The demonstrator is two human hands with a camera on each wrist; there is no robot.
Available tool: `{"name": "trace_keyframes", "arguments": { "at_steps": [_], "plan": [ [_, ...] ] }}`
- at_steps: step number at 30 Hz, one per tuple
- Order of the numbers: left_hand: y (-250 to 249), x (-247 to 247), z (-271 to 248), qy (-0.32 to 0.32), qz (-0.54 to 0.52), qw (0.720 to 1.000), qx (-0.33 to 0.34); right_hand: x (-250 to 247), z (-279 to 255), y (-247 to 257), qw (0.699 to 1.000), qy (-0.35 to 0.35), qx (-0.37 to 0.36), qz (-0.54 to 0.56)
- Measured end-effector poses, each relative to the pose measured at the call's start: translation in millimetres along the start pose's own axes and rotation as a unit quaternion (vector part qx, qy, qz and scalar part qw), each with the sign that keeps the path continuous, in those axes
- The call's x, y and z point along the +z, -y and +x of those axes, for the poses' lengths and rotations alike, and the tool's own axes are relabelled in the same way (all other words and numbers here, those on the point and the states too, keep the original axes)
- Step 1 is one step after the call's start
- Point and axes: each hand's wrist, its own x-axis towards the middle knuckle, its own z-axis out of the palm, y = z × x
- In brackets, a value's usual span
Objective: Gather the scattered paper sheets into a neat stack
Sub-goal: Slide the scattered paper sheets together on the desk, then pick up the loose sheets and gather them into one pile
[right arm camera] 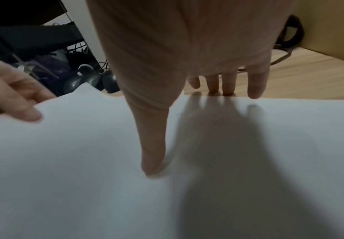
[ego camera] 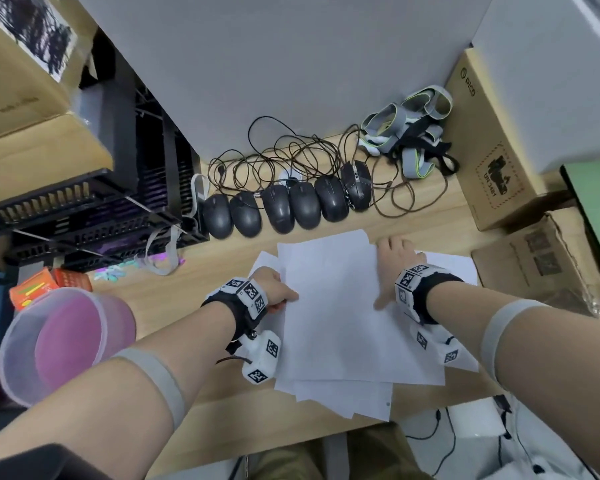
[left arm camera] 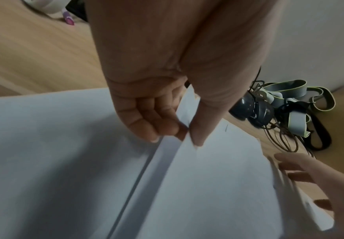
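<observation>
Worktop [ego camera: 243, 403] of pale wood is seen from above, and most of its near middle is taken up by the paper sheets [ego camera: 340, 306], which lie in a loose, fanned pile with corners sticking out at the near edge and on both sides. A grey partition [ego camera: 291, 64] is stood along the far side. Cardboard boxes [ego camera: 482, 140] are stacked at the right, and black trays [ego camera: 84, 209] are stacked at the far left. A translucent tub [ego camera: 59, 341] with a pink inside is seen at the near left. Six black computer mice [ego camera: 291, 206] are lined up in a row just beyond the sheets, with their cables tangled behind them, and grey straps [ego camera: 409, 129] are heaped near the box.

The left edge of the upper sheets is pinched by the left hand [left arm camera: 167, 116], thumb on top and curled fingers underneath, so that the edge is lifted off the sheet below. The right hand [ego camera: 392, 268] is laid over the pile's right side with fingers straight and spread; its thumb [right arm camera: 152, 155] is pressed on the top sheet, while its fingertips [right arm camera: 255, 90] reach the pile's far edge.
</observation>
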Motion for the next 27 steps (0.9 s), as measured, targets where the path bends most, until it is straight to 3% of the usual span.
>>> {"name": "trace_keyframes", "arguments": {
  "at_steps": [5, 11, 16, 20, 23, 27],
  "plan": [
    [6.6, 2.8, 3.0, -0.011, -0.051, 0.999, 0.009, 2.8, 4.1, 0.0, 0.999, 0.0, 0.015, -0.037],
    [4.4, 1.4, -0.6, 0.001, -0.118, 0.992, -0.041, 1.2, 3.4, -0.7, 0.999, -0.022, 0.008, -0.037],
    [8.6, -1.4, 0.0, 0.003, -0.066, 0.998, 0.006, -8.6, 11.1, -8.5, 0.995, 0.012, -0.026, 0.098],
    [14.8, -9.7, -2.3, -0.018, -0.098, 0.995, 0.022, -19.3, 9.2, -15.3, 0.989, 0.016, -0.023, 0.144],
    [21.6, -23.3, -4.7, -0.039, -0.145, 0.989, 0.01, -34.4, 5.6, -20.6, 0.988, 0.001, -0.011, 0.154],
    [37.0, -47.6, -13.8, -0.047, -0.13, 0.99, -0.037, -49.5, 8.9, -24.1, 0.982, -0.01, -0.013, 0.188]
  ]
}}
